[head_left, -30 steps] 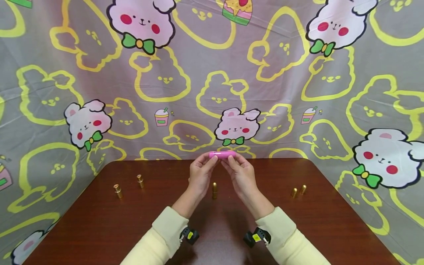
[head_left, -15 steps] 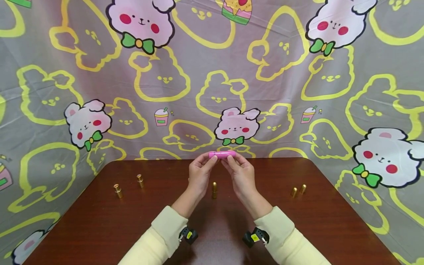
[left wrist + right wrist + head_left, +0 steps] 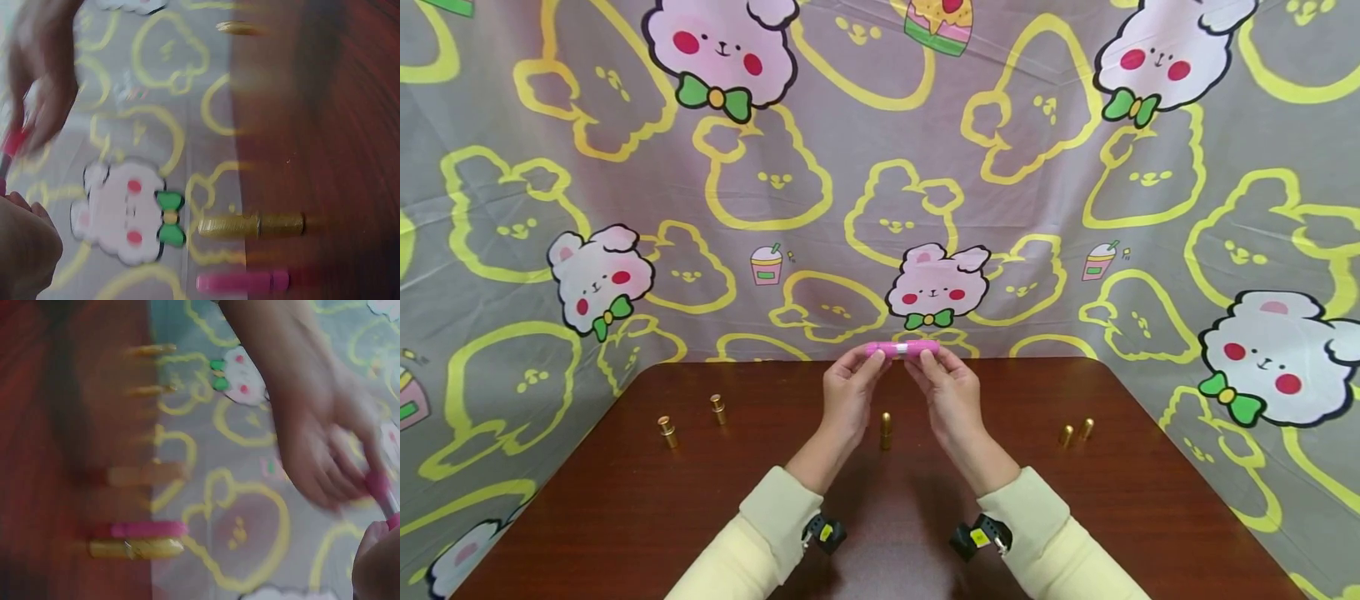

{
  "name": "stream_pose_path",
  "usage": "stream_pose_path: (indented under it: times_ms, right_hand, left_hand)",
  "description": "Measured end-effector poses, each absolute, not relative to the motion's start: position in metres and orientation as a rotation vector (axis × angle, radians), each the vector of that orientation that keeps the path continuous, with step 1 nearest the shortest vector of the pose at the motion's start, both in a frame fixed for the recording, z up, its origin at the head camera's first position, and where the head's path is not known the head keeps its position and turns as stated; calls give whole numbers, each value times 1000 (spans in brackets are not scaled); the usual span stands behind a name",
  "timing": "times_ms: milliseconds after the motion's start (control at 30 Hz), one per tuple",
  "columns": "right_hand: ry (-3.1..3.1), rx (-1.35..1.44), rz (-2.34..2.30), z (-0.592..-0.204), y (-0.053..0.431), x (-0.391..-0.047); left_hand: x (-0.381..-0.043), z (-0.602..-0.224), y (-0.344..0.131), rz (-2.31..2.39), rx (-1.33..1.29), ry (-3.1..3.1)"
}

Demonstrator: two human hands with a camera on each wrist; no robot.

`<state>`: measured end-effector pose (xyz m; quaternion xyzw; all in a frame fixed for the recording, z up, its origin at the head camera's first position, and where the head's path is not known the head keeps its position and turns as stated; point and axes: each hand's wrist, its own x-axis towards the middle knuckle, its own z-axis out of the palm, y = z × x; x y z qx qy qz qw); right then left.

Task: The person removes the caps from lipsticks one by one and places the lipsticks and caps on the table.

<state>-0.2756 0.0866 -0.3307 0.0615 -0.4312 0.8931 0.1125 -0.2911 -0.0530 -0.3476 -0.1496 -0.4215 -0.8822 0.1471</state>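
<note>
Above the table's back edge, a pink lipstick-like tube (image 3: 880, 348) lies level between both hands, a silver band showing at its middle. My left hand (image 3: 847, 396) pinches its left end with thumb and fingers. The right hand (image 3: 957, 400) pinches the right end the same way. In the left wrist view, the silver part (image 3: 5, 164) shows between the pink ends. Below the hands, a round-topped gold tube (image 3: 886, 431) stands upright on the table. Another pink tube (image 3: 244, 281) stands beside it in the left wrist view; the head view does not show it.
Two gold pieces with flat tops, a nearer one (image 3: 667, 432) and a farther one (image 3: 718, 409), stand on the left of the brown table (image 3: 587, 517). Two small rounded gold pieces (image 3: 1067, 435) stand on the right. A patterned cloth (image 3: 820, 150) hangs behind.
The hands have drawn slightly apart along the pink tube. A silver band now shows between its two pink ends, where it looked all pink before.
</note>
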Motion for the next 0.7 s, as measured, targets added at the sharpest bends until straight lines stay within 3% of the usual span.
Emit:
stream_pose_path:
  times_ms: [233,700]
  right_hand:
    - [-1107,121,2618,-327,117,-287]
    - [-1360,93,2564,-327,127,-280]
  left_hand:
    - [-299,-346,-82,-2582,-380,-1055]
    - [-297,-349,-99,-2606,-403,-1112]
